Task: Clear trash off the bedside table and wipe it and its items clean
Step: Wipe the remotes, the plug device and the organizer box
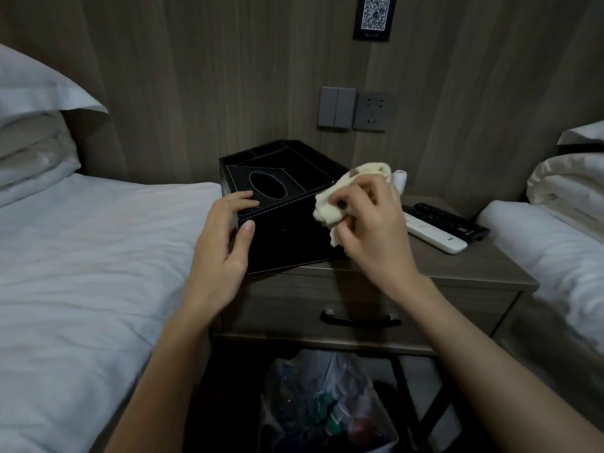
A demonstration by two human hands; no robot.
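my left hand [225,237] clamps the black tissue box [287,223] corner, right hand [366,220] bunching the cream cloth [330,204]; best to wipe its side in firm overlapping strokes.

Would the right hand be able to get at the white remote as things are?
Probably yes: the white remote lies uncovered on the bedside table just beside the right hand, though that hand grips a cloth.

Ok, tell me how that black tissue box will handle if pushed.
Probably stiff: the tissue box has straight stitched edges under the left hand. Likely light, since no tissue shows in its opening. Its smooth face may slide on the bedside table.
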